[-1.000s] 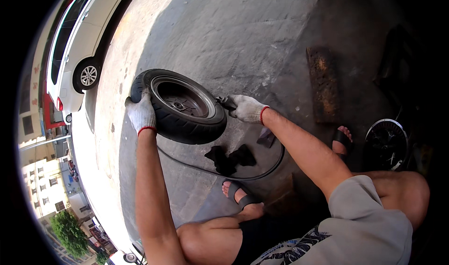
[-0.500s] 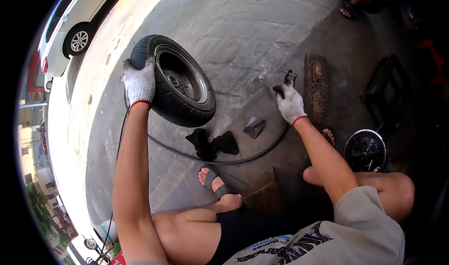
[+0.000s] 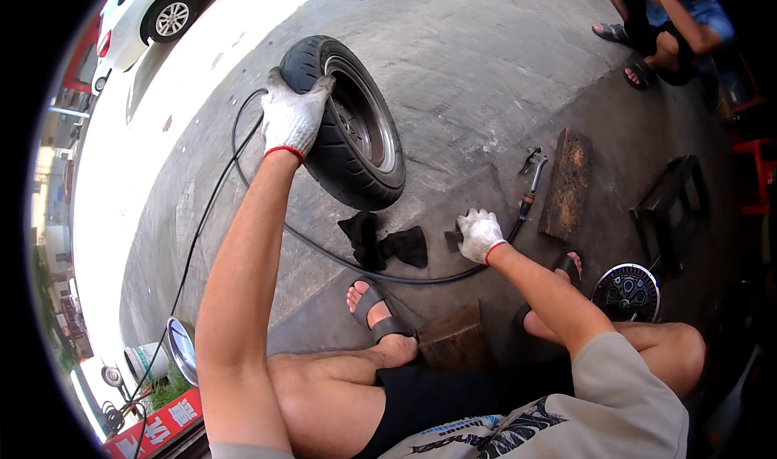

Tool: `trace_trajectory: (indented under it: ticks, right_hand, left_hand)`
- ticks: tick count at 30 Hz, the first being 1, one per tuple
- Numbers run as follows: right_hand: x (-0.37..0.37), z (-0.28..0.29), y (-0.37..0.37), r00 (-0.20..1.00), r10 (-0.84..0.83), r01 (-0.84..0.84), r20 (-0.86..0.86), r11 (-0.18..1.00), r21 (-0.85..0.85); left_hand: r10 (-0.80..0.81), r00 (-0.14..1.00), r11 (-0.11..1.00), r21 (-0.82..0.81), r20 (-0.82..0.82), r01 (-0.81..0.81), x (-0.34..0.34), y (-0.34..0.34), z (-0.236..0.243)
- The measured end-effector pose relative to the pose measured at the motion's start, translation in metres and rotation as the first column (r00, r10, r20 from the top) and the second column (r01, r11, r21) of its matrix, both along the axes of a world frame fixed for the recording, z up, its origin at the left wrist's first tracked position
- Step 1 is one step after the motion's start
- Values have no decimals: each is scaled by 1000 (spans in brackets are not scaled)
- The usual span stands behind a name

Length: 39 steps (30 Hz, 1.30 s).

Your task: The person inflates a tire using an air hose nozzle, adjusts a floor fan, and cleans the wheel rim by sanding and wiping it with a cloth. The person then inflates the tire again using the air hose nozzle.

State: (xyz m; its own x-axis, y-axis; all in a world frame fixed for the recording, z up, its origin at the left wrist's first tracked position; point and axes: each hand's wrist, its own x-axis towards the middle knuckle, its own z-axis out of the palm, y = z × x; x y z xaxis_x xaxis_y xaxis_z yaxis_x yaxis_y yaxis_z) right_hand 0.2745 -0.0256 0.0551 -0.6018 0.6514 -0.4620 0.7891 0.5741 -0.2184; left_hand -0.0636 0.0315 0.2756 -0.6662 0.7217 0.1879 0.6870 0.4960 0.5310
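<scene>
My left hand [image 3: 295, 119], in a white glove with a red cuff, grips the upper left part of a black tyre [image 3: 344, 172] mounted on a metal wheel rim [image 3: 364, 119]. The wheel stands tilted on the concrete. Low over the ground, my gloved right hand [image 3: 481, 234] has its fingers curled over a dark grey folded piece [image 3: 452, 240], partly hidden by the glove. Its material is unclear. Left of that hand lie black cloths [image 3: 405, 247]. An air gun [image 3: 532, 177] on a black hose [image 3: 405, 280] rests to its upper right.
A worn wooden block [image 3: 566, 185] lies beside the air gun, and another wooden block [image 3: 455, 342] sits between my feet. Further right are a black frame [image 3: 670, 204] and a round metal part [image 3: 627, 293]. Another person [image 3: 676, 30] squats at upper right. A white car [image 3: 142, 22] stands far left.
My right hand has let go of the air gun, now on the ground, and moved down onto the grey piece. My left hand still grips the tyre. The view has shifted.
</scene>
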Motion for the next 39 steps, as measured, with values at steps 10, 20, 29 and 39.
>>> trace_trajectory:
  ticks: [10, 20, 29, 39]
  right_hand:
    - [-4, -21, 6, 511, -750, 428, -420, 645, -633]
    - [-22, 3, 27, 549, -547, 507, -632, 819, -269]
    - [-150, 23, 126, 680, 56, 263, -731, 912, 314]
    - [-146, -10, 92, 759, 173, -98, -627, 983, 152]
  left_hand:
    - [-119, 943, 981, 185, 311, 63, 25, -62, -12]
    - [-98, 889, 994, 2, 448, 108, 28, -48, 41]
    - [-180, 973, 984, 35, 142, 177, 26, -3, 18]
    - [-202, 966, 979, 31, 162, 199, 24, 21, 19]
